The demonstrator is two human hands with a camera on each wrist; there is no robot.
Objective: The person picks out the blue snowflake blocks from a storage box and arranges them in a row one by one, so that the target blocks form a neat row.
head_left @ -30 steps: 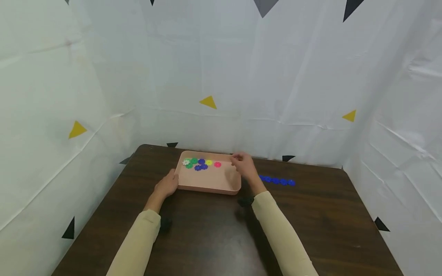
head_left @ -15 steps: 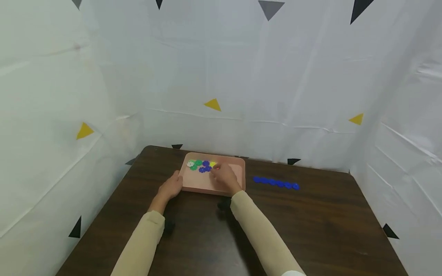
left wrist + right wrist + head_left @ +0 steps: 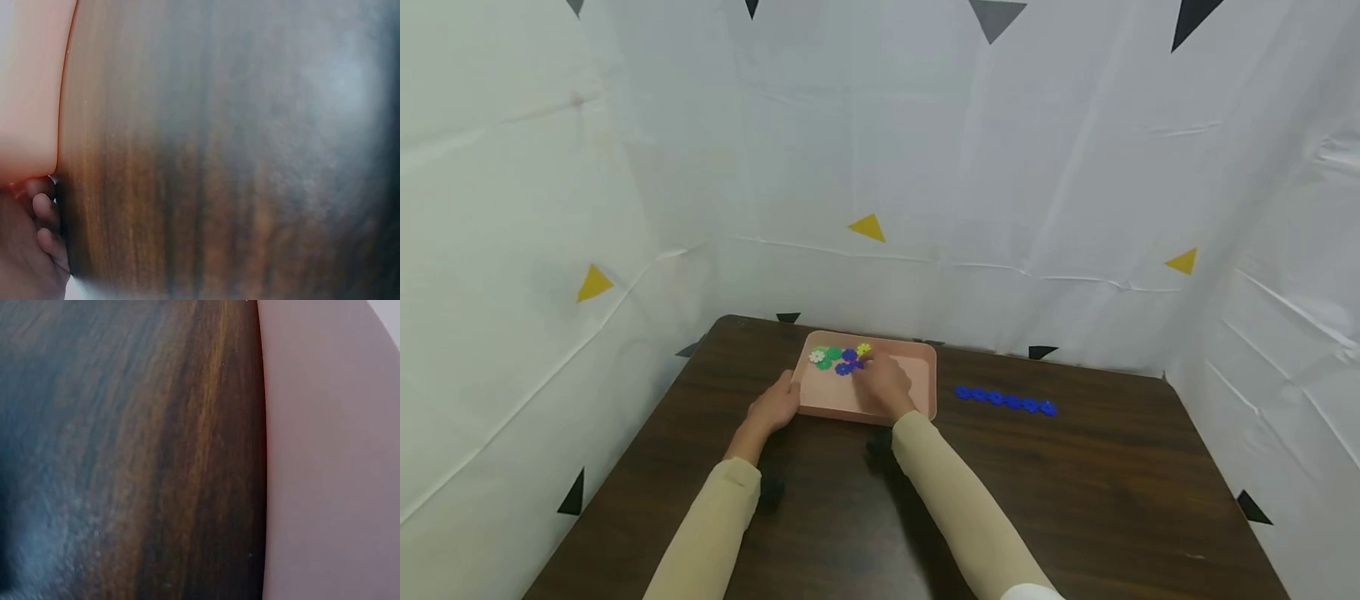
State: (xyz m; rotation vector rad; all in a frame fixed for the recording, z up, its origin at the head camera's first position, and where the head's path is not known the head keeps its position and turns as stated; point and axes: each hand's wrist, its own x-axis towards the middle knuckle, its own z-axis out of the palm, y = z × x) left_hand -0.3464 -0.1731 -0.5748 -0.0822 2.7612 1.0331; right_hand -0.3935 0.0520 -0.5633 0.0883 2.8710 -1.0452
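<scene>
My left hand (image 3: 775, 404) grips the left end of a pink tray (image 3: 835, 414); in the left wrist view its curled fingers (image 3: 45, 209) show at the tray's end. Inside the tray lie small flower-shaped plastic pieces: a white flower piece (image 3: 816, 357), green flower pieces (image 3: 834, 353), blue flower pieces (image 3: 843, 369) and a yellow flower piece (image 3: 864, 348). My right hand (image 3: 886, 382) reaches into the tray, fingertips beside the blue and yellow pieces. Whether it pinches a piece is hidden. The right wrist view shows only the tray's side and tabletop.
A row of several joined blue flower pieces (image 3: 1004, 400) lies on the dark wooden table (image 3: 1112, 467), right of the tray. White cloth walls (image 3: 1000, 167) with printed triangles stand behind the table and along both sides.
My right hand has moved from the tray's right rim leftward into the tray, to the flower pieces. The pink flower piece is now out of sight at that hand. My left hand stays on the tray.
</scene>
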